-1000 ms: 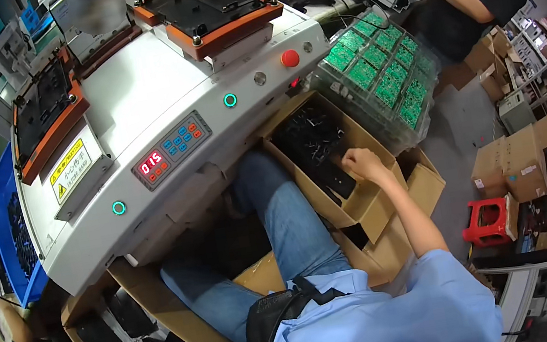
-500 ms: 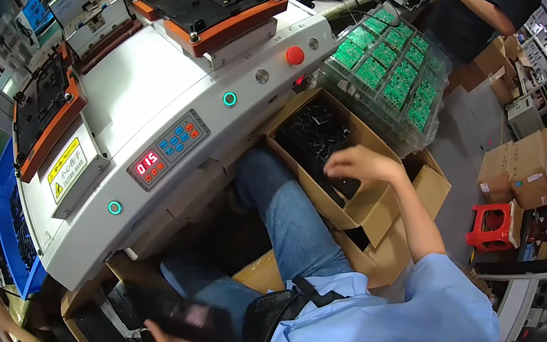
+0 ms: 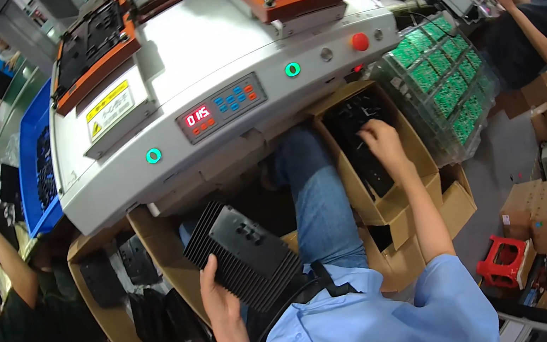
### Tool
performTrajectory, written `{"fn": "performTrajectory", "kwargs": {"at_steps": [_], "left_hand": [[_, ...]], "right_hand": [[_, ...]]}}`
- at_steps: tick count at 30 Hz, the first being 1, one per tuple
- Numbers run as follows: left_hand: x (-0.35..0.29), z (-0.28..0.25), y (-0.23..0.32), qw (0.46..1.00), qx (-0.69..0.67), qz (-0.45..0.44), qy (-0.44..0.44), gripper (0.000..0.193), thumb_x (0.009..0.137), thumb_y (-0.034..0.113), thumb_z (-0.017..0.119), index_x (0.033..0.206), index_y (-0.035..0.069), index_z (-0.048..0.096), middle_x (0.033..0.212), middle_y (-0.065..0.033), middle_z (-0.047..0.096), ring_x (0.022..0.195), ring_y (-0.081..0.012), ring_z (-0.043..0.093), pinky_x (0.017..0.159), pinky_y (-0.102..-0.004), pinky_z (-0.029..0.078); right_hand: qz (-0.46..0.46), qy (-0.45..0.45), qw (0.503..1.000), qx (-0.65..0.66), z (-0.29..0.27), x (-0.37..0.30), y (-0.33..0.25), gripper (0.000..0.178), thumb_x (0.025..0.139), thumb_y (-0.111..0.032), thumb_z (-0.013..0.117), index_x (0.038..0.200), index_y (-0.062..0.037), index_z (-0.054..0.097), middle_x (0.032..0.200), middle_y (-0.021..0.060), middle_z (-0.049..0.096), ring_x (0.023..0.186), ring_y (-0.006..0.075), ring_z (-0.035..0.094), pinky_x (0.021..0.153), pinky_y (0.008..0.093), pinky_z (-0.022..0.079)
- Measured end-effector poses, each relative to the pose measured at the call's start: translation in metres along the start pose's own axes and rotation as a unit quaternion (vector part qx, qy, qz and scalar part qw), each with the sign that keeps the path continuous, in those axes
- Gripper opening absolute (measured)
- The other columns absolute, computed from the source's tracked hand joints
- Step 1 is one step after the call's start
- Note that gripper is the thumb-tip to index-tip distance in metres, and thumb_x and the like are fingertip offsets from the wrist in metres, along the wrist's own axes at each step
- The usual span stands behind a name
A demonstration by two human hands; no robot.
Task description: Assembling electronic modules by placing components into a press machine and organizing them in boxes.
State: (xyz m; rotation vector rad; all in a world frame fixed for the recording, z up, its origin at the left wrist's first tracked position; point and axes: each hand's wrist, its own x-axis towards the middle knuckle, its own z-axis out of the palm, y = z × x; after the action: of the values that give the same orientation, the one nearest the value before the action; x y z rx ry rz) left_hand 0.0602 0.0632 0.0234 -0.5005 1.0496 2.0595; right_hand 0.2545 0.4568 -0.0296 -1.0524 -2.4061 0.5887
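Shifted since the earlier frame: left hand (image 3: 220, 297), from beside the wide brown cardboard box (image 3: 114, 332) to in front of the body, bearing one black ribbed rectangular housing (image 3: 256, 242); the view turns too.

Housing: metal-looking, tilted, raised over the lap between the wide box and the narrow brown cardboard carton (image 3: 403, 123); ribs showing along its sides, a flat plate uppermost with a cluster of small dark fittings. Left fingers: grasping the housing, thumb at its near left edge, the others mostly hidden.

Right hand (image 3: 383, 143): over the narrow carton, as before, at the small black parts (image 3: 360, 150) inside. Right fingers: bent inward; cannot tell whether they pinch a part.

Wide box, left: open, containing further dark pieces (image 3: 168, 316) with pale sheeting among them.

White machine (image 3: 195, 36), ahead: control panel (image 3: 220, 108) with lit red digits, blue and orange keys; two buttons ringed in green light; one red round button (image 3: 359, 41). On top, black fixture plates in orange frames (image 3: 94, 52).

Blue plastic bin (image 3: 32, 216), left of the machine: dark small pieces within.

Clear plastic trays (image 3: 442, 83), just beside the narrow carton: green circuit boards in rows.

Red plastic stool (image 3: 503, 263): on the right, well apart.

Co-workers: one dark-clad person (image 3: 47, 321) left, another (image 3: 524, 38) right.
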Motion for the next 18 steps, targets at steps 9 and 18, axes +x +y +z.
{"fn": "performTrajectory", "kwargs": {"at_steps": [9,18], "left_hand": [[-0.007,0.026,-0.007,0.999,0.006,0.018,-0.038,0.024,0.089,0.009,0.059,0.112,0.003,0.057,0.108,-0.0077,0.063,0.099,-0.0176,0.061,0.090,-0.0323,0.048],[-0.008,0.040,-0.019,0.998,-0.019,-0.033,-0.057,0.030,0.090,0.010,0.057,0.118,0.002,0.053,0.117,-0.0108,0.059,0.108,-0.0214,0.057,0.096,-0.0393,0.045]], "right_hand": [[0.102,0.101,0.945,0.293,-0.016,-0.023,-0.092,0.007,0.091,-0.005,0.057,0.096,-0.0005,0.055,0.085,0.0027,0.059,0.076,0.0084,0.059,0.072,0.0217,0.048],[0.044,-0.058,0.896,0.438,0.024,-0.069,-0.193,0.011,0.086,-0.003,0.061,0.094,-0.0021,0.055,0.089,0.0061,0.062,0.083,0.0112,0.060,0.077,0.0241,0.047]]}}
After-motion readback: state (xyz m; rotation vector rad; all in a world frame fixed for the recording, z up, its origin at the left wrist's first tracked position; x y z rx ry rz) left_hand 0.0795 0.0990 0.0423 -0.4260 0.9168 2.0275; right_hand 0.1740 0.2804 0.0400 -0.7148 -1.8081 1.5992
